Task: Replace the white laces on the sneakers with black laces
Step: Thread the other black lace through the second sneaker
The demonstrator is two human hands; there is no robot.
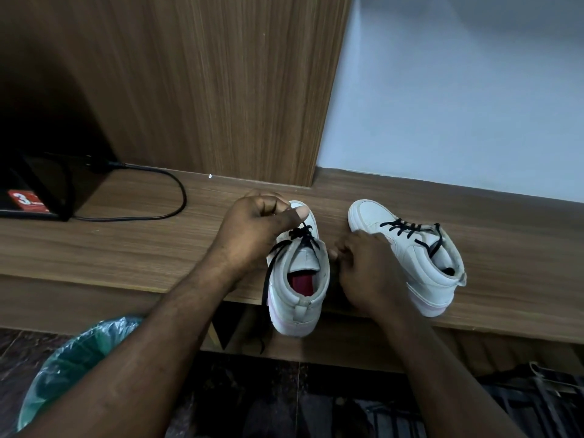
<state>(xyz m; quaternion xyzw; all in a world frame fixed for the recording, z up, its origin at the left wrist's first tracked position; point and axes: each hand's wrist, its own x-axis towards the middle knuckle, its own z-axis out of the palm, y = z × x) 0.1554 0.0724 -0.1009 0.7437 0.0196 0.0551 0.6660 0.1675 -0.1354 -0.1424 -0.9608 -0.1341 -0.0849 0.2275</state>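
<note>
Two white high-top sneakers stand on a wooden shelf (158, 248). The left sneaker (300, 289) hangs its heel over the front edge and has a black lace (301, 237) partly threaded, with one loose end (267, 286) dangling down its left side. My left hand (256, 229) curls over its toe and pinches the lace near the lower eyelets. The right sneaker (414, 254) is laced in black. My right hand (363, 270) sits between the two shoes with curled fingers; what they hold is hidden.
A black power cable (170, 197) loops across the shelf from a dark device (34, 191) at the left. A bin with a green plastic liner (72, 365) stands on the floor below left. A dark bag (521, 403) lies at the lower right.
</note>
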